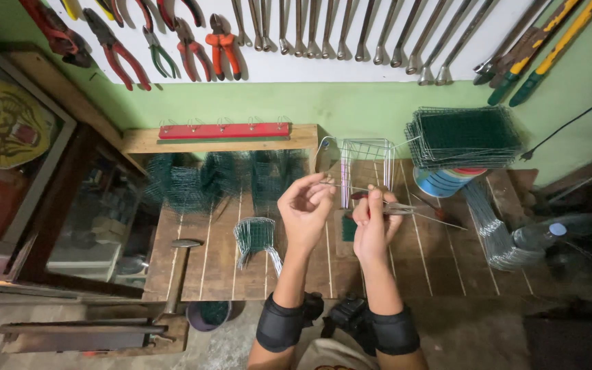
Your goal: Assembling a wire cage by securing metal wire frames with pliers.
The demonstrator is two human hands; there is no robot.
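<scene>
Both hands work close together above the middle of the wooden tabletop (214,267). The left hand (304,207) is raised with the palm turned up toward the camera, and its grip is pinched: thumb and fingertips press on the near end of a thin wire (337,184) that runs off toward 3 o'clock. The right hand (373,226), just beside it at 3 o'clock, has its grip closed around a pair of pliers (395,207) with dark red handles, the metal nose pointing toward 3 o'clock. The wire sits between the two hands, at about fingertip height; whether the pliers' nose actually bites it cannot be told.

At 12 o'clock from the hands stands a small white wire frame (366,156), upright on the tabletop. At 10 o'clock lie bundles of green wire mesh (220,177), and at 8 o'clock a small bent piece of mesh (255,236). At 2 o'clock a stack of flat green mesh panels (464,137) rests on a blue round tin (440,183). A hammer (178,267) lies at the tabletop's left edge. Pliers and wrenches hang on the wall board (323,68) at 12 o'clock.
</scene>
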